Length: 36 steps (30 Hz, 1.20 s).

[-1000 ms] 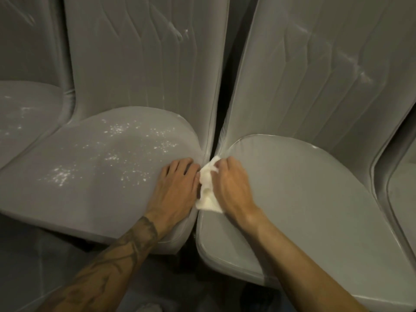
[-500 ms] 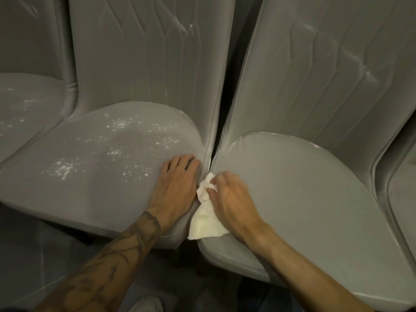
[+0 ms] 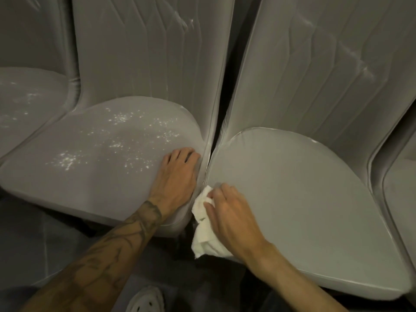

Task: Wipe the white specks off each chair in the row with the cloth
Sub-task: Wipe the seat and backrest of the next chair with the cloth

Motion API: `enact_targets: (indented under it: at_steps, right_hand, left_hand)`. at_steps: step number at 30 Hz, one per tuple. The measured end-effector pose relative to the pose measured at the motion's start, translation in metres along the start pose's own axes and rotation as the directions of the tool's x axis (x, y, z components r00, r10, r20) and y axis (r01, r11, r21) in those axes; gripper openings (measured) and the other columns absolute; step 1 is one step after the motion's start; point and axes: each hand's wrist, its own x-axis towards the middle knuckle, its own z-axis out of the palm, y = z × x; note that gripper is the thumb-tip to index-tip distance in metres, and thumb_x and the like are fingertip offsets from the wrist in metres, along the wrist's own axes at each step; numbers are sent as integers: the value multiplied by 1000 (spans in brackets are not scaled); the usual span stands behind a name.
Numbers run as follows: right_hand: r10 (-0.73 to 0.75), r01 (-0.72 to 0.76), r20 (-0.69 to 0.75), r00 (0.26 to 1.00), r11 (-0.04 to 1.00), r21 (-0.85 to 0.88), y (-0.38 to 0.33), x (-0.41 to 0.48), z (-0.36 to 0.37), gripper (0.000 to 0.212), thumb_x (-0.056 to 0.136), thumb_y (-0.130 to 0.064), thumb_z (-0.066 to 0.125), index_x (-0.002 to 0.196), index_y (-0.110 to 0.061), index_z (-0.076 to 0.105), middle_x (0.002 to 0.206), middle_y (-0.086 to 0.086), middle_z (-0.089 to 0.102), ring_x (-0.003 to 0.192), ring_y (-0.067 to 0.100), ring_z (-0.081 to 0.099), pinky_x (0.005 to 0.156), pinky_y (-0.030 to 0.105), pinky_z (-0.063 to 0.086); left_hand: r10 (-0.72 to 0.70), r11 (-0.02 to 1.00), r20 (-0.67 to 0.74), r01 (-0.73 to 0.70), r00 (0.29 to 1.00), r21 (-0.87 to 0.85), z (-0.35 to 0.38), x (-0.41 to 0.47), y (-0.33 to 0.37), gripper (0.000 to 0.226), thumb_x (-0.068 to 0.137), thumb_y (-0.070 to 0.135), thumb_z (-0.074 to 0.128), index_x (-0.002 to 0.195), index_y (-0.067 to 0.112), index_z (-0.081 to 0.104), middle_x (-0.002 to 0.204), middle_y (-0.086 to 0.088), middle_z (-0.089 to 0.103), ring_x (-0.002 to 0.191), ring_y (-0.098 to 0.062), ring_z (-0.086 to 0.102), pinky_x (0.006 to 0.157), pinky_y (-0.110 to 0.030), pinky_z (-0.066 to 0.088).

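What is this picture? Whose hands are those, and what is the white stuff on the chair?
There is no machine here, just a person cleaning. The camera sits on the person's head and looks down, so you see their own two hands. The left hand lies flat on the seat of a grey chair sprinkled with white specks. The right hand holds a white cloth at the edge of the next chair, whose seat looks clean. Another speckled seat shows at the far left, and a shoe peeks in at the bottom.
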Motion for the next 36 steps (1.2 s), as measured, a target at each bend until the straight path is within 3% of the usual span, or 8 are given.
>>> enact_targets:
  at_steps: [3, 5, 8, 10, 16, 24, 30, 36]
  right_hand:
    - [126, -127, -39, 991, 992, -19, 0, 39, 13, 7, 94, -18, 60, 91, -12, 57, 91, 6, 55, 80, 25, 52, 72, 41, 48]
    - [168, -170, -85, 982, 985, -24, -7, 41, 17, 8, 89, -12, 65, 87, -13, 57, 87, 6, 54, 76, 24, 51, 67, 38, 46]
    - [33, -33, 3, 999, 998, -48, -18, -11, 6, 17, 83, -22, 71, 91, -15, 58, 92, 4, 54, 80, 20, 49, 69, 35, 45]
    - [-53, 61, 108, 993, 996, -69, -21, -46, -8, 27, 75, -28, 76, 93, -16, 60, 95, 3, 55, 83, 19, 49, 70, 35, 46]
    - [102, -104, -41, 994, 994, -32, -33, -13, 5, 10, 92, -20, 65, 90, -16, 57, 90, 3, 53, 77, 18, 47, 68, 34, 45]
    - [78, -79, -20, 997, 993, -86, -12, -88, -28, 11, 100, -29, 53, 101, -19, 56, 104, -1, 53, 84, 16, 45, 73, 27, 31]
    - [87, -89, -38, 995, 995, -36, -41, -53, -7, 9, 94, -24, 61, 98, -17, 59, 94, 1, 51, 83, 21, 48, 69, 33, 37]
    - [113, -115, -25, 993, 987, -110, 18, -111, -48, 9, 98, -27, 56, 100, -18, 58, 101, 1, 52, 83, 22, 46, 70, 36, 33]
  left_hand:
    - [5, 1000, 48, -4, 999, -1, -1, 2, -1, 40, 93, 34, 57, 128, 15, 58, 137, -9, 56, 124, -30, 51, 105, -45, 40]
    - [2, 1000, 71, -2, 997, 12, 0, 3, -1, 47, 91, 38, 63, 131, 15, 58, 140, -10, 54, 128, -29, 50, 108, -45, 38]
    - [-15, 1000, 28, 15, 999, 1, -2, 3, 1, 48, 95, 30, 29, 129, 15, 60, 136, -8, 56, 123, -29, 51, 104, -43, 38]
    - [-5, 1000, 14, 5, 1000, -1, -3, 2, 2, 53, 93, 25, 22, 128, 15, 60, 135, -8, 56, 120, -29, 51, 101, -43, 38]
    - [-2, 1000, 15, 2, 1000, 7, -1, 1, 0, 41, 97, 18, 36, 130, 13, 59, 135, -10, 56, 121, -29, 51, 102, -45, 40]
    - [-6, 999, -7, 6, 1000, 51, -2, 3, 4, 39, 104, 33, 32, 122, 15, 62, 131, -8, 58, 116, -29, 53, 98, -46, 42]
    - [21, 999, 13, -21, 1000, 47, -6, -3, 19, 39, 105, 39, 32, 123, 18, 60, 133, -6, 55, 117, -26, 51, 100, -43, 37]
    - [-6, 1000, -25, 6, 1000, 0, -3, -13, 23, 40, 106, 39, 34, 120, 17, 63, 129, -9, 59, 115, -29, 52, 97, -45, 40]
